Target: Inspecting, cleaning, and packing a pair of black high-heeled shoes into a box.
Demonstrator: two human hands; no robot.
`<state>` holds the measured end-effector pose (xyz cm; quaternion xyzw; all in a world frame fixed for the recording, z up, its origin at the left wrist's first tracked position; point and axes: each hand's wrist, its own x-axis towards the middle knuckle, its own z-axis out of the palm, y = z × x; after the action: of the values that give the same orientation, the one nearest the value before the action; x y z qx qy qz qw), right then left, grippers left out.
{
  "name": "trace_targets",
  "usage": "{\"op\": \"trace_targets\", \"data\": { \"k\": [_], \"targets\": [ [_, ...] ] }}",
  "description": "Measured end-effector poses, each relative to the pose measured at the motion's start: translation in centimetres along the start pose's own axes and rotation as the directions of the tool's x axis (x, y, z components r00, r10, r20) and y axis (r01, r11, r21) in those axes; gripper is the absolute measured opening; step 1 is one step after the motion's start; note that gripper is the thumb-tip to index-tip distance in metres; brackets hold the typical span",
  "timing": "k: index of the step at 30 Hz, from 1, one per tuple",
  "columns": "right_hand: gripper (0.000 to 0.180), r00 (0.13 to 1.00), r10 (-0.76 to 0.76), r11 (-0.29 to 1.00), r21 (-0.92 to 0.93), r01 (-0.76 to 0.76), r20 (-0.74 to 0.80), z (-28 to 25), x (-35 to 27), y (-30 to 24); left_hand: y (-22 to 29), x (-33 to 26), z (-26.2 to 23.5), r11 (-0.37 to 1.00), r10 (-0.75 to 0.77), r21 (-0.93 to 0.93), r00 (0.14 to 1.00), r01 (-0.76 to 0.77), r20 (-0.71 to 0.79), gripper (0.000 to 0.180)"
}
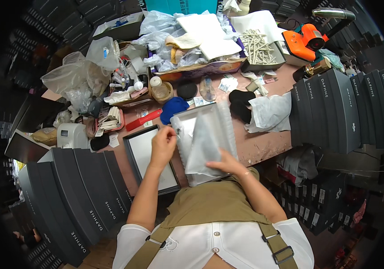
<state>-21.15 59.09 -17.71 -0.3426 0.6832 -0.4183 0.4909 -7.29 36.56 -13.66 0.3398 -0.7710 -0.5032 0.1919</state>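
Observation:
In front of me an open shoe box (186,112) is lined with white tissue paper (204,142), whose thin sheet rises in a slanting fold. My right hand (226,163) grips the right side of that fold, thumb up and fingers lying across the paper. At the box's left edge my left hand (163,143) is closed in a pinch; whatever is between its fingertips is too small to tell. Beneath my left forearm lies a dark-rimmed box lid (146,150), white inside. What the paper covers is hidden.
Stacks of dark shoe boxes stand at left (84,188) and right (335,112). Behind are a carton of plastic bags (192,69), a box of white sticks (259,49) and an orange tool (306,42). A blue cloth (174,109) and a red cutter-like tool (143,120) lie nearby.

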Motion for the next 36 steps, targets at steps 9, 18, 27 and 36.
{"op": "trace_targets", "data": {
  "k": [9, 18, 27, 36],
  "targets": [
    [0.064, 0.995, 0.098, 0.968, 0.233, -0.091, -0.021, 1.9, 1.0, -3.2, -1.5, -7.5, 4.7, 0.934, -0.030, -0.338, 0.968, 0.117, 0.250, 0.008],
    [0.070, 0.997, -0.061, 0.877, -0.479, 0.028, -0.054, 2.1, 4.3, 0.5, -10.0, -17.5, 3.0, 0.536, -0.723, -0.147, 0.542, 0.831, 0.429, 0.051],
    [0.057, 0.988, -0.153, 0.777, -0.620, 0.109, -0.018, 5.1, 1.8, 5.9, -8.8, -17.3, 6.1, 0.289, -0.566, -0.697, 0.704, 0.656, 0.428, 0.017],
    [0.043, 0.980, -0.199, 0.843, -0.506, 0.182, 0.021, 6.1, 2.3, 8.2, -0.9, -13.2, 3.1, 0.856, 0.470, 0.042, 0.810, -0.515, 0.350, 0.014]
  ]
}}
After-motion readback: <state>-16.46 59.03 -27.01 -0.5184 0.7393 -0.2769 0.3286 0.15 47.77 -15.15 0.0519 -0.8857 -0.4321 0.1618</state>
